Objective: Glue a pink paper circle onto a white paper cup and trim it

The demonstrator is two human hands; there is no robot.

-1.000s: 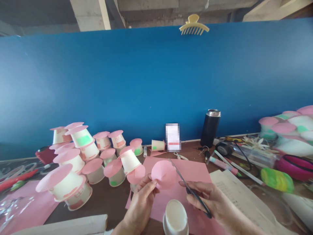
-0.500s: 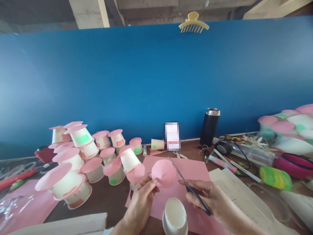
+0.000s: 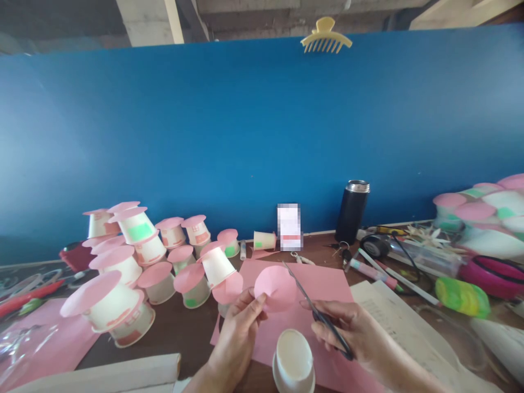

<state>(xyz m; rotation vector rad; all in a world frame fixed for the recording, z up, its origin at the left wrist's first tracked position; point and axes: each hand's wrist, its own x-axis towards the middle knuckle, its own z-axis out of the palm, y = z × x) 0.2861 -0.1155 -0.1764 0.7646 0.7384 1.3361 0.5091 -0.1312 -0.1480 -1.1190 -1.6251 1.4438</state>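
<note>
My left hand (image 3: 241, 327) pinches the lower left edge of a round pink paper disc (image 3: 276, 286) between thumb and fingers. Dark-handled scissors (image 3: 327, 325) are in my right hand (image 3: 347, 327), their blades pointing up and left, close beside the disc's right edge. Whether the blades touch the paper I cannot tell. Beneath both hands lies a larger pink paper sheet (image 3: 323, 278). A white paper cup (image 3: 293, 357) stands upside down between my wrists, near the bottom of the view.
Many white cups with pink disc tops (image 3: 118, 265) are stacked at left. A black bottle (image 3: 352, 212), pliers (image 3: 302, 258) and a blurred upright card (image 3: 289, 226) stand or lie toward the blue partition (image 3: 245, 125). Headphones (image 3: 374, 245), papers (image 3: 380, 316) and more cups (image 3: 475, 213) fill the right.
Almost nothing differs. The whole view has shifted very slightly; both hands keep their hold on the disc and the scissors.
</note>
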